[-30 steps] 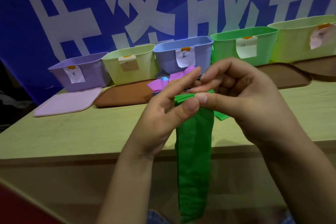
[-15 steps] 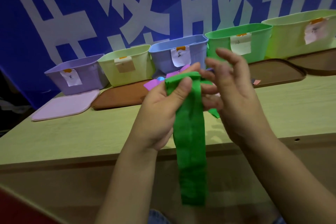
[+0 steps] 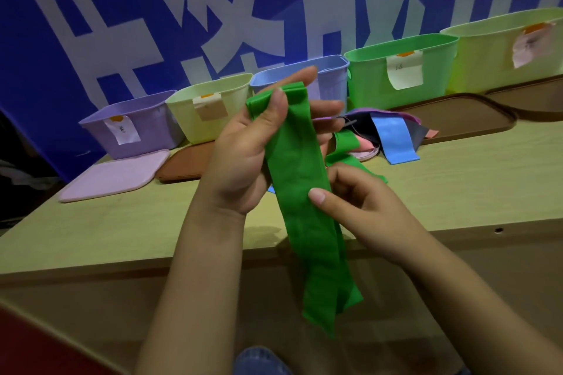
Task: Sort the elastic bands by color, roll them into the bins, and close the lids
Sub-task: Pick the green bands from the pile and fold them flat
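Your left hand (image 3: 243, 158) pinches the green band's (image 3: 304, 207) folded top above the bench (image 3: 122, 231); your right hand (image 3: 362, 210) pinches it lower. Five open bins (image 3: 402, 76) line the back.

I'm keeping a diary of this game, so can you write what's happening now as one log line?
left hand: pinches green band top | right hand: pinches band lower | green bin: open

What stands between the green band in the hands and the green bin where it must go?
Nothing visible blocks it. The green band, held by the left hand and right hand, is in the air. The green bin is open; loose bands lie low before it.
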{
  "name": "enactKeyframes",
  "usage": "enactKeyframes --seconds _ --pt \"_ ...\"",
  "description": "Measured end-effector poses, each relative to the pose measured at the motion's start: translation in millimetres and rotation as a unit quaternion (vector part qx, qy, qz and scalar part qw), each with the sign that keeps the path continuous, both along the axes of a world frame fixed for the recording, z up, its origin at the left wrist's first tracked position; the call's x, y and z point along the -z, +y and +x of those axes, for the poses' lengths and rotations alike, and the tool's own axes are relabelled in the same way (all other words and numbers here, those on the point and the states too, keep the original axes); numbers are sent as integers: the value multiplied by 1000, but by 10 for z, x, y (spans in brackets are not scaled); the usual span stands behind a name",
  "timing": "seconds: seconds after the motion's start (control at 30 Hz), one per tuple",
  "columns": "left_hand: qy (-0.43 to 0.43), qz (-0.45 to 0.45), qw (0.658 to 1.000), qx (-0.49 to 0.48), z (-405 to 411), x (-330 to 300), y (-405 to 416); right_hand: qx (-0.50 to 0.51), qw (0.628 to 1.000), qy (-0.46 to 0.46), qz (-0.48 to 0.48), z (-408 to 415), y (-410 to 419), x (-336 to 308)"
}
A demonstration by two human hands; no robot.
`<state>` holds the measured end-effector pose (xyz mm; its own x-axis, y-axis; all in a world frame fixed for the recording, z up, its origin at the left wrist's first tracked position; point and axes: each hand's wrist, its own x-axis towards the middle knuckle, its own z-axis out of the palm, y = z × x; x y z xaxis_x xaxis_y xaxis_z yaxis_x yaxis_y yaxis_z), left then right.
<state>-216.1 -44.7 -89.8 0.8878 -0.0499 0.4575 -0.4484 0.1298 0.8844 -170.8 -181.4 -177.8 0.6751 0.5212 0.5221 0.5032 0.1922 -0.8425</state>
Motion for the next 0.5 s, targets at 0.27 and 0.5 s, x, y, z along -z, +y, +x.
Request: enactKeyframes --seconds 0.27,0.5 --pt "-14 -9 1000 24 73 -158 83 -118 986 117 -24 45 71 108" --pt "-4 -54 998 -12 122 -168 180 -154 969 193 4 -109 143 296"
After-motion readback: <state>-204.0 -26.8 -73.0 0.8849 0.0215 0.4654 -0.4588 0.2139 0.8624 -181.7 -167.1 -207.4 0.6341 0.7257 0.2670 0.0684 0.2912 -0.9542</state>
